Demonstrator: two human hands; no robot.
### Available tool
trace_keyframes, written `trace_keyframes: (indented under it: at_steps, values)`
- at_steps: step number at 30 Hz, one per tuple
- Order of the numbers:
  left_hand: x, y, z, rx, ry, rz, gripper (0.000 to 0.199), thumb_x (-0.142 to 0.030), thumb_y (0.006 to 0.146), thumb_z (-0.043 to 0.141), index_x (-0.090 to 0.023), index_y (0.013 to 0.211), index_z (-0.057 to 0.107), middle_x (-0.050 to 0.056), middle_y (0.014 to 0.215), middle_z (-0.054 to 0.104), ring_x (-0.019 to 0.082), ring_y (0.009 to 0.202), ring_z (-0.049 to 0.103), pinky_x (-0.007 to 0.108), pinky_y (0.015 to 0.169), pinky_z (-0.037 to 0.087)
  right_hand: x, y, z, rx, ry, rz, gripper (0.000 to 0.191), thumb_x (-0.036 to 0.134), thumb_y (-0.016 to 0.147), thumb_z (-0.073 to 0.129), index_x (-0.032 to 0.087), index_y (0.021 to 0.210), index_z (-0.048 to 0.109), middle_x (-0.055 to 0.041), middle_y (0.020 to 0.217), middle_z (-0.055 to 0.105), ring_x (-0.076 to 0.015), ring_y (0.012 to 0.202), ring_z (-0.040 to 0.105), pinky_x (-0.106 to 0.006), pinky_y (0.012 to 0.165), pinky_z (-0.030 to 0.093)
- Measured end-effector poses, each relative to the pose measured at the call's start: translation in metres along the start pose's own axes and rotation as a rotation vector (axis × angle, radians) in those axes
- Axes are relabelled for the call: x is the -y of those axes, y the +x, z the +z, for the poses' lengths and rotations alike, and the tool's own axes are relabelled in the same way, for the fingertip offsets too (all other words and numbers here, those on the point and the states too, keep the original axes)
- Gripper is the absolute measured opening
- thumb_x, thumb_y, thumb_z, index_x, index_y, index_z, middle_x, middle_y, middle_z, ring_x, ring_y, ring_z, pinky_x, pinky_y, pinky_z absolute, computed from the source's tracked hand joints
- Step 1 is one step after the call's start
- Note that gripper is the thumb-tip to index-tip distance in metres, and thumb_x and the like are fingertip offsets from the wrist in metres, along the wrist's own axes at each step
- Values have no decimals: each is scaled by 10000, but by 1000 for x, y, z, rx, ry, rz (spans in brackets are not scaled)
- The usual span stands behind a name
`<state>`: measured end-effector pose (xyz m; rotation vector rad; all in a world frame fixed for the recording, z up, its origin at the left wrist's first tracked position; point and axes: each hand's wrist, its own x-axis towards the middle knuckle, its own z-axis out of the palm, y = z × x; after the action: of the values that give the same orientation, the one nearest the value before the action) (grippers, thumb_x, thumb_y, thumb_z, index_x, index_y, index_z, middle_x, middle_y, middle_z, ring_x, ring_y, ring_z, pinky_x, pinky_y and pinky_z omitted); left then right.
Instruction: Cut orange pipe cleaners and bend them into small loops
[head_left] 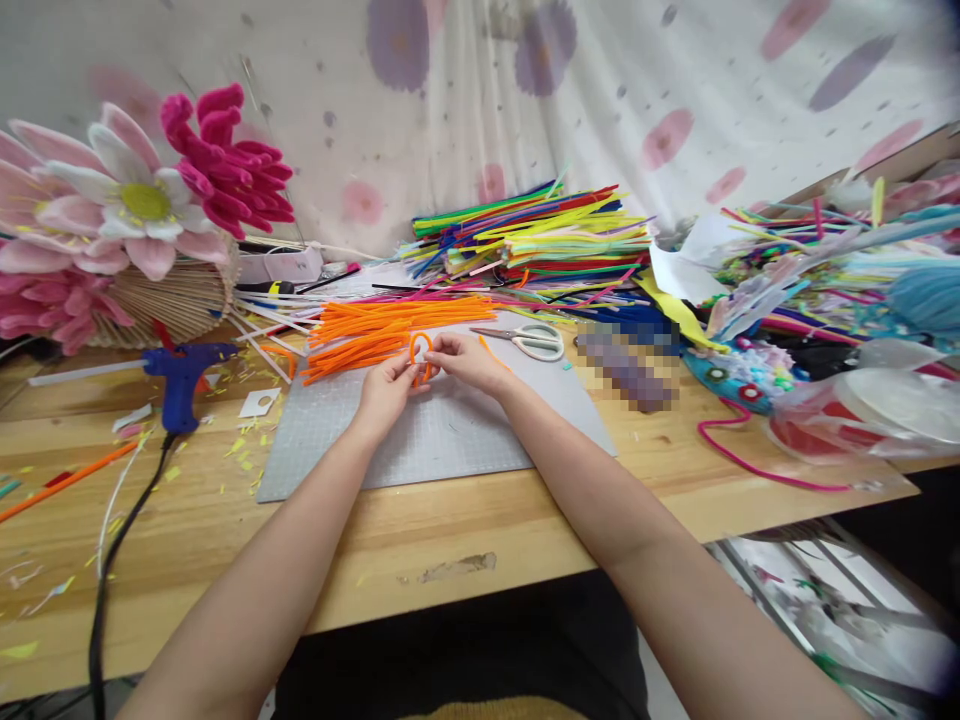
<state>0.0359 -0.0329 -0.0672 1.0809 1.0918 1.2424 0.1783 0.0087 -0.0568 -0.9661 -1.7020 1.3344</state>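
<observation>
My left hand point(395, 382) and my right hand point(463, 360) meet over the grey cutting mat point(480, 440). Between their fingertips is an orange pipe cleaner point(420, 338), bent into a small loop that stands up above the fingers. Both hands are closed in a pinch on it. Just behind them, a bundle of straight orange pipe cleaners point(360, 335) lies across the mat's far left part. Scissors point(536, 342) with pale handles rest to the right of my right hand. A short orange piece point(491, 350) lies beside that hand.
On the left lies a blue glue gun point(184, 380) with a black cord. Fuzzy flowers point(142, 200) rise behind it. Multicoloured pipe cleaners point(532, 240) are heaped at the back. A plastic-wrapped container point(862, 415) and a pink strand point(750, 460) sit at the right edge.
</observation>
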Motion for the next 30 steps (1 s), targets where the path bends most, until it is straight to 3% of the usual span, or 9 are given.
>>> trace_keyframes:
  at_steps: [7,13,20,26,30]
  values:
    - [7,4,1,32,76,-69,429,-214,783,556,-187,1210,521,35,868,671,124,710,652,257,599,553,-5,-1,4,32,-1,29,266,387,666,597,162,615,464,41,574,514,-76,542,473,-215,542,369]
    - [4,1,4,134,6,-115,389,-114,742,581,-133,1129,539,33,789,668,122,699,659,257,668,542,-6,1,4,-6,-22,47,240,359,671,580,168,614,446,58,536,467,-66,502,430,-201,484,320]
    - [1,-1,0,275,10,-120,407,-114,669,636,-116,1066,545,42,792,669,149,722,663,275,674,540,-7,0,4,-5,-26,103,224,341,669,590,165,615,461,60,508,459,-62,467,412,-195,447,285]
    - [-4,-3,1,284,-3,-151,390,-86,658,641,-103,1035,541,37,741,677,118,625,649,232,619,530,0,-5,1,40,133,164,250,343,648,649,159,637,480,66,493,450,-48,432,376,-191,418,240]
    - [-10,-7,1,315,-68,-189,464,-85,674,640,-118,1115,499,49,785,690,99,580,631,222,599,529,0,-6,-5,8,363,170,301,398,662,659,174,843,571,84,520,401,-35,410,265,-190,390,152]
